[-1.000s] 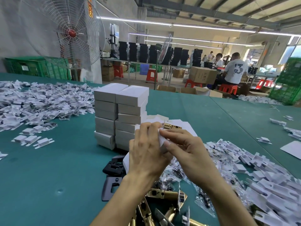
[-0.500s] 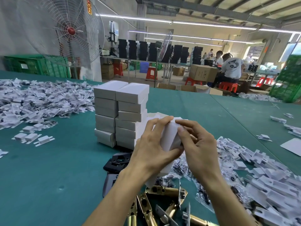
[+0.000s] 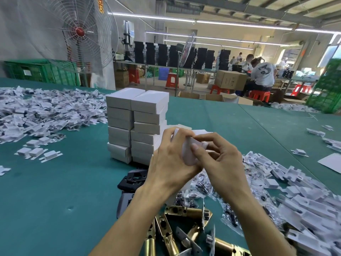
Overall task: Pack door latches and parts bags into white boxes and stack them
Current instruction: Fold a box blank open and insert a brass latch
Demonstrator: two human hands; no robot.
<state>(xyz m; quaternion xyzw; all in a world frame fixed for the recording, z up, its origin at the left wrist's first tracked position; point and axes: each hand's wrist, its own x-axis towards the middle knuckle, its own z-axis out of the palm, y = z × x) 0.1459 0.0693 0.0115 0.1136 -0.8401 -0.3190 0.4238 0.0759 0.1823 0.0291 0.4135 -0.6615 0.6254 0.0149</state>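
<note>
Long light tubes [image 3: 203,22] cross the ceiling [image 3: 239,8]; a caged fan [image 3: 79,32] stands by the grey wall [image 3: 9,24], green crates [image 3: 36,72] beside it. Farther back are red stools [image 3: 259,95], cardboard boxes [image 3: 230,80] and what seem stacked black cases [image 3: 163,54].

white boxes [image 3: 137,124]; teal table [image 3: 55,182]

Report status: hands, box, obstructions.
Left hand, right hand both grip white box at flap. Box not yet on stack. Stack directly behind, nothing between.
</note>
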